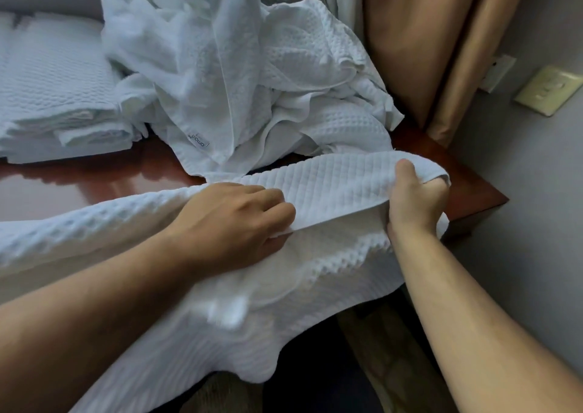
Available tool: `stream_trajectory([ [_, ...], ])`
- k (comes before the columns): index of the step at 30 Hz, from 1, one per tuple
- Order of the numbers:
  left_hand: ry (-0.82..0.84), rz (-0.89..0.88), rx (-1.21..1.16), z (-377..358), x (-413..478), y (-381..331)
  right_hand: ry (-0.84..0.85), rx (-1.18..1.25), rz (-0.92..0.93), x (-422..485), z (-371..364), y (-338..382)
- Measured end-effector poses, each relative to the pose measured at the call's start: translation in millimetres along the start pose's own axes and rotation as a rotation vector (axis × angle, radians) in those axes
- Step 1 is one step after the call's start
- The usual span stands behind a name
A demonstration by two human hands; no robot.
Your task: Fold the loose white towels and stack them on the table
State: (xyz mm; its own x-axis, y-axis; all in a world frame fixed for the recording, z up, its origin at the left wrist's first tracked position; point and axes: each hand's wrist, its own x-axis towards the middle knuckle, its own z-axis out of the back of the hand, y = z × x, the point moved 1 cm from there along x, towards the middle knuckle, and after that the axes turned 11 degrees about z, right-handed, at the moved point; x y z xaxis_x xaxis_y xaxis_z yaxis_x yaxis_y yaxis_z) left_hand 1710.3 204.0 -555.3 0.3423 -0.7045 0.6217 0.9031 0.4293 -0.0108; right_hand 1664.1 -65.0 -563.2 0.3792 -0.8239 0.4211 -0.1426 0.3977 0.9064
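Table (94, 188) is showing glossy red-brown, with pale reflections streaking it. Front towel (331, 175), draping over the table's near edge, is reading white: fine square grid on the upturned face, coarser waffle on the part hanging below. Loose pile (252, 74) at the table's back is also showing white, waffle weave mixed with plainer cloth, and is carrying a small grey label (199, 140) with dark lettering. Folded stack (53, 90) on the table's left end is looking white with a bluish cast, same waffle. Curtain (410, 33) behind the table's right corner is showing plain tan. Wall (520, 175) right of the table is reading flat grey, and the switch plate (549, 90) on it cream.
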Motion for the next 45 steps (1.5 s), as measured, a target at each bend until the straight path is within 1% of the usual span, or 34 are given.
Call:
stream_trajectory([
  [3,0.019,-0.021,-0.011,-0.6,-0.4,0.6,0.036,-0.063,0.035,-3.1,3.1,-1.1],
  [5,0.033,-0.027,-0.024,-1.9,-1.1,2.0,0.050,-0.138,0.124,-6.2,1.4,2.5],
  [7,0.038,-0.022,-0.023,-3.8,-1.7,2.6,0.017,-0.218,0.242,-11.0,-0.5,5.3],
  [9,0.036,-0.011,-0.022,-5.2,-1.3,2.8,-0.055,-0.321,0.298,-16.2,-2.2,8.8],
  [11,0.038,-0.008,-0.028,-5.7,-1.3,2.8,-0.093,-0.471,0.343,-22.1,-2.2,13.4],
  [12,0.038,-0.009,-0.031,-5.7,-1.3,2.7,-0.081,-0.578,0.399,-23.9,-1.8,15.9],
  [13,0.039,-0.010,-0.033,-5.5,-1.4,2.8,-0.044,-0.705,0.478,-24.7,-1.5,18.5],
  [14,0.042,-0.011,-0.035,-5.2,-1.3,2.9,0.031,-0.835,0.547,-23.8,-1.2,20.1],
  [15,0.047,-0.016,-0.036,-5.0,-1.2,2.7,0.150,-0.940,0.573,-21.5,-1.6,22.0],
  [16,0.048,-0.023,-0.034,-4.5,-1.2,2.7,0.294,-1.008,0.557,-17.4,-3.7,24.4],
  [18,0.040,-0.052,-0.037,-2.8,-1.9,2.1,0.563,-1.057,0.442,-10.3,-10.4,28.9],
  [19,0.039,-0.075,-0.047,-2.1,-2.8,1.5,0.633,-1.059,0.395,-7.4,-13.3,29.6],
  [20,0.041,-0.099,-0.057,-1.7,-3.7,0.9,0.646,-1.053,0.373,-3.2,-15.2,30.1],
  [22,0.048,-0.119,-0.065,-1.8,-4.2,-0.5,0.574,-1.038,0.339,11.5,-17.8,30.2],
  [23,0.047,-0.112,-0.067,-1.9,-3.6,-0.5,0.550,-1.054,0.293,22.0,-18.3,27.9],
  [27,0.049,-0.068,-0.069,-2.7,-1.4,-0.5,0.616,-1.215,-0.002,59.2,-13.9,10.7],
  [28,0.051,-0.063,-0.068,-3.1,-1.6,-0.3,0.631,-1.229,-0.048,64.0,-12.5,6.8],
  [30,0.054,-0.060,-0.067,-4.0,-2.6,0.0,0.631,-1.232,-0.074,69.7,-10.7,-0.3],
  [32,0.048,-0.067,-0.063,-4.3,-3.1,0.2,0.583,-1.190,-0.006,73.0,-11.6,-5.7],
  [35,0.040,-0.113,-0.067,-4.0,-3.0,0.7,0.510,-0.997,0.169,73.6,-13.8,-11.1],
  [37,0.046,-0.162,-0.069,-3.4,-3.8,-0.1,0.480,-0.910,0.209,74.3,-13.2,-14.1],
  [39,0.059,-0.197,-0.073,-2.6,-4.0,-1.0,0.487,-0.935,0.220,76.4,-13.0,-19.8],
  [42,0.079,-0.194,-0.065,-1.9,-3.6,-3.0,0.529,-1.067,0.239,76.1,-18.6,-20.9],
  [44,0.089,-0.175,-0.067,-1.7,-3.3,-3.5,0.495,-1.221,0.343,71.9,-23.9,-12.3],
  [45,0.091,-0.172,-0.069,-2.0,-3.1,-3.9,0.442,-1.244,0.424,67.8,-26.4,-4.5],
])
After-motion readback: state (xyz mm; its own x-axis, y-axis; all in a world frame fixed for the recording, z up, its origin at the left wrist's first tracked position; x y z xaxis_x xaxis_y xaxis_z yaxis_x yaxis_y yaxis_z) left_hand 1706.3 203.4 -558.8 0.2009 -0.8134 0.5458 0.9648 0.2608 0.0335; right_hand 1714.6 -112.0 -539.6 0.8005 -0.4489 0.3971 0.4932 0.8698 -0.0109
